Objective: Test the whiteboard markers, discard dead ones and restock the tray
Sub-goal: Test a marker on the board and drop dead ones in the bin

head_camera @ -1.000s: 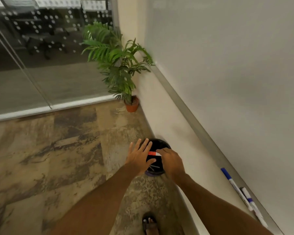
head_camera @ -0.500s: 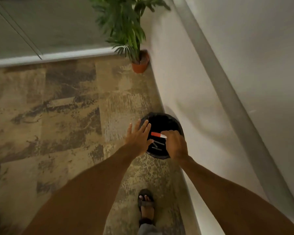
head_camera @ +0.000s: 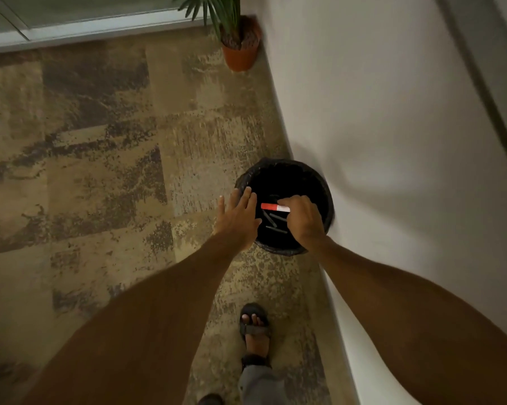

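A round black bin (head_camera: 287, 168) with a dark liner stands on the floor against the wall. Over its opening my right hand (head_camera: 303, 220) grips a white marker with a red cap (head_camera: 271, 207), held level with the cap pointing left. My left hand (head_camera: 239, 216) hovers at the bin's left rim, palm down, fingers spread and holding nothing. Several dark markers (head_camera: 275, 222) lie at the bottom of the bin.
A potted palm in an orange pot (head_camera: 240, 58) stands in the corner by the glass partition (head_camera: 85, 13). The white wall (head_camera: 392, 112) runs along the right. My sandalled foot (head_camera: 255, 328) is on the mottled brown carpet (head_camera: 100, 141) just behind the bin.
The view has tilted down, so the whiteboard and its tray markers have left the frame. Both hands stay over the bin, and my right hand still holds the red-capped marker.
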`<state>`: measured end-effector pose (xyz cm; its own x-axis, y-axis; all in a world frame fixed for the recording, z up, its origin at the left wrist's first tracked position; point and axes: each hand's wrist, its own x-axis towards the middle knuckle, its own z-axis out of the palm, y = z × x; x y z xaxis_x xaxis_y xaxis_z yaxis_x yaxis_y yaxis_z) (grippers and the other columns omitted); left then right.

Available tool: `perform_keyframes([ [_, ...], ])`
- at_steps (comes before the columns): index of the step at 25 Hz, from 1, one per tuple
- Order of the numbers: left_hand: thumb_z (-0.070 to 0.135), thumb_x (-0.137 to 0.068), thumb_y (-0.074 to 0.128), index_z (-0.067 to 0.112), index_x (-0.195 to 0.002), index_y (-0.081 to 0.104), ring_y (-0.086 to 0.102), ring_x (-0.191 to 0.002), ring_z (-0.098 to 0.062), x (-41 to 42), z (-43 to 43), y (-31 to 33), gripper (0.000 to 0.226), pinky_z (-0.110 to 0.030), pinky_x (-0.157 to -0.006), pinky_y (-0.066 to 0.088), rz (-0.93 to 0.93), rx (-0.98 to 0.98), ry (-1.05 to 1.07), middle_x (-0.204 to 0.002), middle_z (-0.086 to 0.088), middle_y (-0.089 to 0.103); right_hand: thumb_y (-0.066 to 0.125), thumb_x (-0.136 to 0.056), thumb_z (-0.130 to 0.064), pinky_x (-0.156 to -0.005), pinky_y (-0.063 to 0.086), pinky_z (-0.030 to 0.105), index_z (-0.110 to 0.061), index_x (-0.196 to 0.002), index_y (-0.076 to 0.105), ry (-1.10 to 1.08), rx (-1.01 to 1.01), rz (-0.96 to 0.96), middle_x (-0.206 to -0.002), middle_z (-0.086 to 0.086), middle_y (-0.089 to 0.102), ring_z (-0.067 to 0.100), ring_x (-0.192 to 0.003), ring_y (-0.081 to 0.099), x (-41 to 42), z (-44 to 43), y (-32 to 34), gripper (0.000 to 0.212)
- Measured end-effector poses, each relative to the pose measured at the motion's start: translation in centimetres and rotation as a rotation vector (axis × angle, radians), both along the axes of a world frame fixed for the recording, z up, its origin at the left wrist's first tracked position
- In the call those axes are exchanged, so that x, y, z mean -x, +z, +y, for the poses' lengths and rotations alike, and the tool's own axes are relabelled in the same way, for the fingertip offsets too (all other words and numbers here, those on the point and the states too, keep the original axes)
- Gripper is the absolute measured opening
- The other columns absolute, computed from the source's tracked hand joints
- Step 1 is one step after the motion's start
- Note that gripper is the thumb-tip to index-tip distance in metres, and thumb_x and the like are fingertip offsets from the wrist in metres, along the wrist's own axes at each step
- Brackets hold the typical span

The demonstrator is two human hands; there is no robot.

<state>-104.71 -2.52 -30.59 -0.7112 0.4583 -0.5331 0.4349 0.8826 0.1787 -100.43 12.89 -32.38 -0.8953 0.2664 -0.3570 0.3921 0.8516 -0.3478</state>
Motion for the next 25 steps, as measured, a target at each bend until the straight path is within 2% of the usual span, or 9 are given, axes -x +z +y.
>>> perform_keyframes([
  [2, 0.037, -0.102, 0.033, 0.014, -0.152, 0.002, -0.008, -0.147, -0.027, 0.0, -0.4, -0.1, 0.064, -0.051, -0.118, 0.000, -0.006, -0.001, 0.012, -0.160, -0.003, -0.006, 0.051, -0.089, -0.001, -0.094, 0.047, 0.041, -0.014, -0.123, 0.061, -0.069, 0.056, 0.005, -0.115, 0.013, 0.061, 0.030, -0.107, 0.056, 0.2, 0.1, -0.8, 0.038],
  [5, 0.036, -0.102, 0.032, 0.014, -0.152, 0.002, -0.008, -0.147, -0.027, 0.0, -1.0, 0.5, 0.063, -0.051, -0.118, -0.002, -0.004, -0.003, 0.027, -0.160, -0.004, -0.005, 0.049, -0.087, 0.004, -0.085, 0.052, 0.046, -0.009, -0.118, 0.061, -0.111, 0.101, 0.028, -0.108, 0.016, 0.062, 0.032, -0.099, 0.059, 0.4, 0.0, -0.5, 0.036],
  [11, 0.037, -0.102, 0.032, 0.015, -0.152, 0.002, -0.007, -0.147, -0.027, 0.6, -2.0, 4.7, 0.062, -0.051, -0.118, -0.001, 0.049, -0.023, 0.026, -0.160, -0.003, -0.004, 0.048, -0.090, -0.004, -0.073, 0.052, 0.040, -0.008, -0.111, 0.065, -0.097, 0.024, 0.114, -0.094, 0.013, 0.066, 0.032, -0.088, 0.060, 0.9, -0.3, 4.1, 0.027],
  [14, 0.037, -0.102, 0.032, 0.014, -0.152, 0.003, -0.006, -0.147, -0.027, 0.7, -2.4, 7.9, 0.062, -0.051, -0.118, 0.000, 0.103, -0.044, 0.004, -0.160, -0.003, -0.002, 0.052, -0.092, -0.015, -0.077, 0.049, 0.040, -0.009, -0.113, 0.064, -0.045, -0.068, 0.138, -0.097, 0.012, 0.066, 0.031, -0.091, 0.059, 0.2, -0.8, 7.4, 0.025],
  [16, 0.037, -0.102, 0.032, 0.014, -0.152, 0.002, -0.006, -0.147, -0.027, 0.6, -2.7, 10.5, 0.062, -0.050, -0.118, -0.001, 0.136, -0.057, -0.018, -0.160, -0.003, -0.002, 0.053, -0.094, -0.027, -0.083, 0.048, 0.041, -0.009, -0.116, 0.062, -0.003, -0.115, 0.159, -0.103, 0.012, 0.066, 0.031, -0.095, 0.059, -0.6, -1.5, 9.9, 0.030],
  [20, 0.038, -0.103, 0.029, 0.015, -0.152, 0.001, -0.007, -0.147, -0.026, -0.5, -3.7, 16.7, 0.062, -0.050, -0.118, -0.003, 0.196, -0.057, -0.076, -0.160, -0.002, -0.004, 0.043, -0.097, -0.042, -0.101, 0.038, 0.041, -0.010, -0.131, 0.053, 0.049, -0.185, 0.193, -0.125, 0.012, 0.059, 0.029, -0.116, 0.053, -2.6, -4.0, 15.9, 0.048],
  [25, 0.040, -0.103, 0.025, 0.015, -0.153, 0.000, -0.008, -0.147, -0.025, -3.3, -5.7, 25.4, 0.061, -0.050, -0.117, -0.006, 0.274, -0.134, -0.143, -0.160, -0.002, -0.006, 0.032, -0.096, -0.054, -0.111, 0.025, 0.045, -0.014, -0.141, 0.038, 0.034, -0.325, 0.276, -0.141, 0.009, 0.046, 0.027, -0.131, 0.039, -6.3, -7.4, 25.2, 0.061],
])
